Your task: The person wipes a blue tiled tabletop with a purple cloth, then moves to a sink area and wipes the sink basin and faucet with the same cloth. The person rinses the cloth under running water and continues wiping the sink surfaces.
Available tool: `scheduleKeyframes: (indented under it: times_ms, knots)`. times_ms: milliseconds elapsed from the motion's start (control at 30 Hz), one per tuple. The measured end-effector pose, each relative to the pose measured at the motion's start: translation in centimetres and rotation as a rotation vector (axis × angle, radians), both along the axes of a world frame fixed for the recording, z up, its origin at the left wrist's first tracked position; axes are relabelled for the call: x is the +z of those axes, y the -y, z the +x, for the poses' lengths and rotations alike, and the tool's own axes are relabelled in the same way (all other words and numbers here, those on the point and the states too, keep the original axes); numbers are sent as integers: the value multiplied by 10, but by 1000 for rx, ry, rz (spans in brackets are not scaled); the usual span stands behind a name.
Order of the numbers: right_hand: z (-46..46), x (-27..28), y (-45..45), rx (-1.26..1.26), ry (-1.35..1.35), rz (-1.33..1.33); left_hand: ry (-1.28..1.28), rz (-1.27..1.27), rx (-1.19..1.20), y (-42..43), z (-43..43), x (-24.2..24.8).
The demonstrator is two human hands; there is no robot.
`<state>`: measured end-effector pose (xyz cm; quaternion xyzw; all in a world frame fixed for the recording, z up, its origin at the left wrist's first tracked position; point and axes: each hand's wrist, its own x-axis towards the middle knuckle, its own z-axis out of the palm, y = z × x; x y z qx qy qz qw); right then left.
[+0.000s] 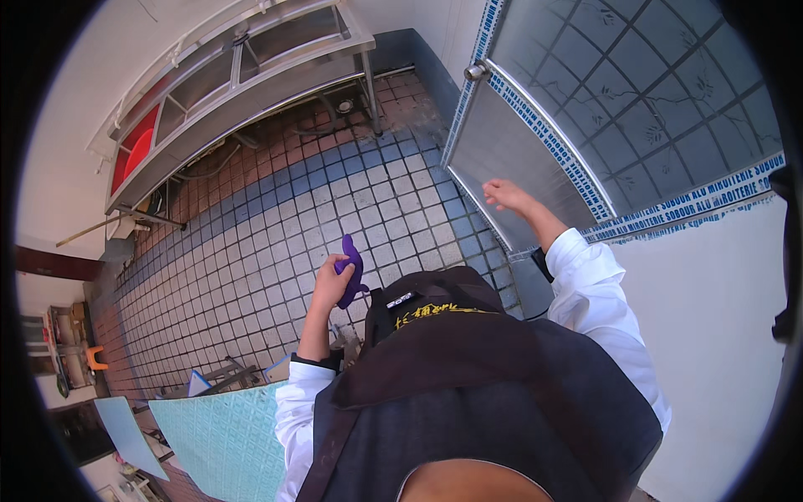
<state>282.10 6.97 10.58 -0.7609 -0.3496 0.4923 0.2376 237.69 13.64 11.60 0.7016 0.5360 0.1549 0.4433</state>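
In my left hand (332,279) is a smooth purple item (352,267); its upper end sticks up past my thumb and its lower end hangs beside my fingers. I cannot tell exactly what it is. My right hand (505,194) reaches forward with loosely curled fingers and holds nothing. It appears in front of the lower panel (511,150) of a metal-framed door, apart from the round door knob (477,70). A dark apron (477,389) with yellow lettering covers my front, over white sleeves.
A stainless steel sink unit (263,103) stands along the far wall, with a red basin (139,150) in its left bay. Small square tiles cover the floor (251,232). A turquoise-covered table (219,433) is at lower left, and an orange stool (96,358) farther off. A white surface (702,314) lies right.
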Motion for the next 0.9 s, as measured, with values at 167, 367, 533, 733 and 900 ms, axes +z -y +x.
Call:
scheduleKeyframes:
  times_ms: [167,367,533,733,900]
  knots:
    - [46,3,-109,-226,164,165,15,-36,-1,-106,4,-3]
    - [136,-27,-246,-316,612,332,57,-76,49,-241,18,-19]
    - [170,-51,-323,-517,711,267,-66,-21,-17,-357,39,8]
    - [156,-57,-349,-676,973,178,-71,-26,-105,-474,74,13]
    - [96,-50,-343,-712,1026,292,-73,-46,-376,-571,112,3]
